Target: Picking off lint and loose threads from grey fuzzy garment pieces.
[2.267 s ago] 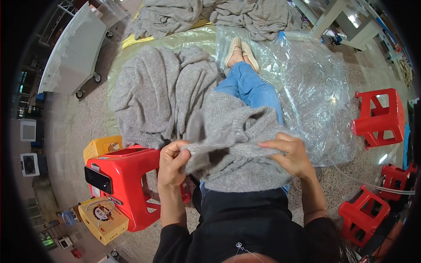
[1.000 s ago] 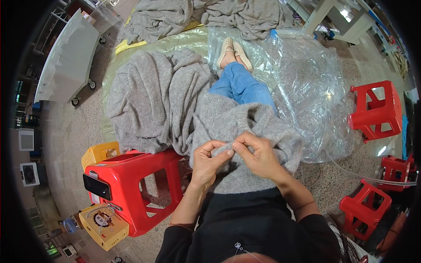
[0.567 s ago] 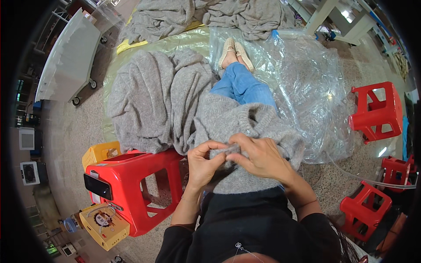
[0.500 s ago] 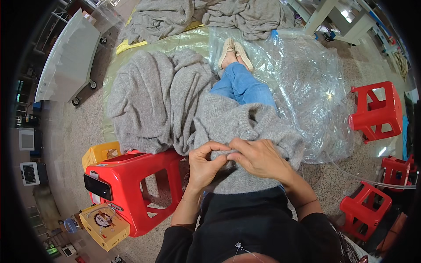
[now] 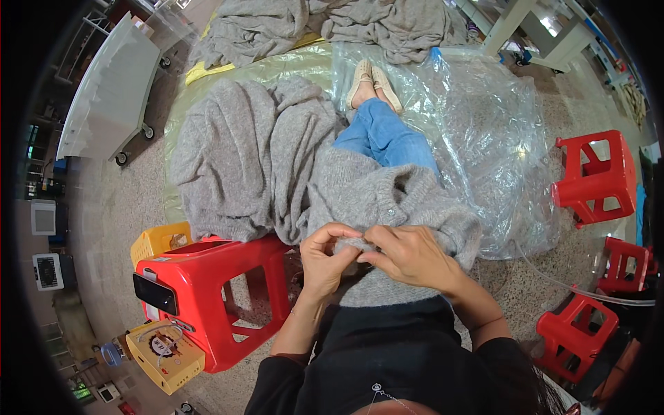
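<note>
A grey knitted cardigan (image 5: pixel 360 187) lies across my lap, with a collar-like opening and a small button on its front. My left hand (image 5: pixel 321 263) is closed on a fold of the cardigan between thumb and fingers. Close beside it, my right hand (image 5: pixel 415 257) pinches the same fold, fingertips bent together. Anything small between the fingertips of my right hand is hidden. More grey knitwear (image 5: pixel 228 159) is heaped to the left, touching the cardigan.
At my left stands a red stool (image 5: pixel 207 277) with a black phone (image 5: pixel 155 293), a yellow basket (image 5: pixel 158 243) and a yellow box (image 5: pixel 166 356) about it. Plastic sheeting (image 5: pixel 491 138) covers the floor ahead. Another red stool (image 5: pixel 600 180) stands at right; more knitwear (image 5: pixel 387 28) lies beyond.
My right hand's fingertips have moved slightly apart from my left's, and more of the pinched fold shows between them. The heaped knitwear stays put.
</note>
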The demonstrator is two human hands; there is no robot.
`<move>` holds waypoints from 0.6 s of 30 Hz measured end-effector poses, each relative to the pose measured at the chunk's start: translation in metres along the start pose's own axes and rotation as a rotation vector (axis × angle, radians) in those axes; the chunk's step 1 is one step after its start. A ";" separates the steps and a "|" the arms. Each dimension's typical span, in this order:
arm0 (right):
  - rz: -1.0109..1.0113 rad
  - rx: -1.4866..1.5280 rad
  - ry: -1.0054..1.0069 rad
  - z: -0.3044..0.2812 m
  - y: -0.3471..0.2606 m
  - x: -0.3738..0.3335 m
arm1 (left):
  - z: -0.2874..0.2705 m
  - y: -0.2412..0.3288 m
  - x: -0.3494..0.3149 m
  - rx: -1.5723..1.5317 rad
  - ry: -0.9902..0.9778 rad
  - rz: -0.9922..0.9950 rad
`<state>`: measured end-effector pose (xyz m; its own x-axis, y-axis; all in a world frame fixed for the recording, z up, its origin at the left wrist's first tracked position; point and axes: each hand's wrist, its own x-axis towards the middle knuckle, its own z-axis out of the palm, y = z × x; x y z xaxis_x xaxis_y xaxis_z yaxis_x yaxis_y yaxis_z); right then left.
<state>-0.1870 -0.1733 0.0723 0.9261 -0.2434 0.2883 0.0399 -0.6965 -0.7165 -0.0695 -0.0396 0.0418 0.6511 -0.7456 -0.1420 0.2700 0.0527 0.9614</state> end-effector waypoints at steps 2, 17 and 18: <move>0.034 -0.061 -0.078 -0.003 -0.001 0.000 | 0.002 0.002 0.000 0.055 0.004 0.025; 0.084 0.175 -0.005 0.024 0.013 -0.009 | 0.004 -0.018 0.007 0.248 0.271 0.097; 0.092 0.171 -0.003 0.015 0.013 -0.012 | -0.004 -0.015 0.012 0.205 0.236 -0.011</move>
<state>-0.1914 -0.1688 0.0501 0.9299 -0.2987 0.2145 0.0176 -0.5466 -0.8372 -0.0631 -0.0466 0.0243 0.8023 -0.5689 -0.1808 0.1449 -0.1081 0.9835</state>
